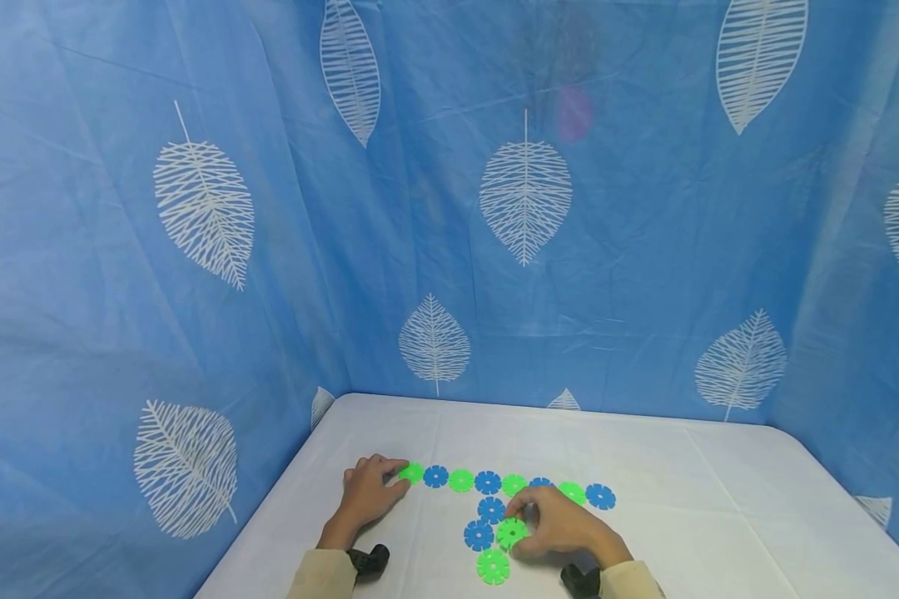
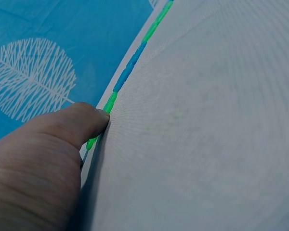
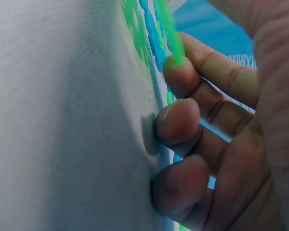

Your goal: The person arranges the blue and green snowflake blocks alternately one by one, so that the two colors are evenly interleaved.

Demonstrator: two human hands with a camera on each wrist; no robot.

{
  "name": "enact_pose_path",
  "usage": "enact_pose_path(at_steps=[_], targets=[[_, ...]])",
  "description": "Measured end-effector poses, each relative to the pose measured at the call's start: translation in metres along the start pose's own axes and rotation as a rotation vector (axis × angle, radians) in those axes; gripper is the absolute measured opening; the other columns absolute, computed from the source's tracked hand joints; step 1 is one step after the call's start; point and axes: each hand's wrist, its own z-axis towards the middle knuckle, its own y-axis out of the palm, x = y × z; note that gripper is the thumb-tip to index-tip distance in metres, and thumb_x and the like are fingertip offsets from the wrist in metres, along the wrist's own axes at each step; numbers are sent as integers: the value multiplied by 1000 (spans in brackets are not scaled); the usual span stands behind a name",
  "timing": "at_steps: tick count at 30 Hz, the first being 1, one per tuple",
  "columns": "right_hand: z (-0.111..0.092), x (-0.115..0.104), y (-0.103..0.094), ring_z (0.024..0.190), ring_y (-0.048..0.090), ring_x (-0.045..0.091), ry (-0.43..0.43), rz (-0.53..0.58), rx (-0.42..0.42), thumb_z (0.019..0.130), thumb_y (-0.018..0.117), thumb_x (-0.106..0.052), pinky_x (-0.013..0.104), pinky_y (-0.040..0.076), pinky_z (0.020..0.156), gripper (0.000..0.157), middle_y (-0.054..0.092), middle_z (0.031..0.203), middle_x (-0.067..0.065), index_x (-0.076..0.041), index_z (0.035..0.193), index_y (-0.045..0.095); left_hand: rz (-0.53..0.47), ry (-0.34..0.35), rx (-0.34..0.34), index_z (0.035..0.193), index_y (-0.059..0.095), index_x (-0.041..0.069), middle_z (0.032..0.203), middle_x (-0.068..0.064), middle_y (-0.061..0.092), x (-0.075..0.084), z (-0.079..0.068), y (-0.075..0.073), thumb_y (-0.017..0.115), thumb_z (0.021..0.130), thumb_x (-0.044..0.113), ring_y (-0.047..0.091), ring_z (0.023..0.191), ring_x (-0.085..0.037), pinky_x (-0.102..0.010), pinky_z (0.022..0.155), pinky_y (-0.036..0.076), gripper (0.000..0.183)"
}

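My left hand (image 1: 367, 492) is at the left end of a row of flat notched plastic discs, pinching the green end disc (image 1: 412, 472) between thumb and index finger. In the left wrist view, the thumb (image 2: 89, 120) lies against that disc's edge. With thumb and fingertips, my right hand (image 1: 558, 520) holds another green notched disc (image 1: 513, 533), tilted, just right of a blue disc (image 1: 479, 535). The right wrist view shows this held disc (image 3: 171, 33) on edge at the fingertips, the other fingers curled near the table. A green disc (image 1: 493, 566) lies just below it.
The row alternates green and blue, ending in a blue disc (image 1: 600, 497) at the right. Below it another blue disc (image 1: 491, 510) lies above the lower ones. A white cloth covers the table (image 1: 682, 516); a blue leaf-patterned curtain (image 1: 614, 291) hangs behind and beside it.
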Motion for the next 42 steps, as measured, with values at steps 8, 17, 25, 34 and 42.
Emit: enact_pose_path(at_steps=[8, 17, 25, 34, 42], targets=[[0, -3, -9, 69, 50, 2, -17, -29, 27, 75, 85, -35, 25, 47, 63, 39, 65, 96, -11, -27, 110, 73, 10, 8, 24, 118, 74, 27, 101, 4, 68, 0, 1, 3, 76, 85, 38, 54, 97, -16, -42, 81, 31, 34], [-7, -16, -35, 59, 45, -1, -101, -94, 131, 78, 84, -35, 23, 46, 57, 36, 65, 96, -11, -26, 111, 72, 12, -1, 36, 117, 74, 28, 98, 5, 66, 1, 2, 4, 76, 85, 37, 53, 95, -15, -42, 82, 32, 33], [-21, -23, -66, 59, 47, 1, -109, -164, 246, 80, 84, -34, 24, 45, 56, 36, 62, 97, -11, -29, 112, 70, 7, -5, 30, 117, 74, 29, 97, 7, 66, 0, 3, 6, 76, 85, 38, 53, 94, -14, -41, 81, 31, 34], [-41, -4, -91, 62, 46, 2, -67, -228, 409, 77, 86, -31, 24, 42, 55, 39, 61, 98, -8, -28, 112, 70, -6, 11, 47, 116, 75, 28, 94, 7, 65, 3, 3, 6, 76, 84, 37, 52, 91, -13, -39, 79, 30, 33], [-56, 20, -101, 64, 47, 6, 16, -187, 517, 78, 87, -31, 26, 40, 54, 41, 63, 100, -3, -27, 115, 71, -5, 10, 56, 116, 75, 27, 94, 7, 65, 4, 2, 7, 77, 84, 36, 52, 92, -14, -38, 79, 29, 32]])
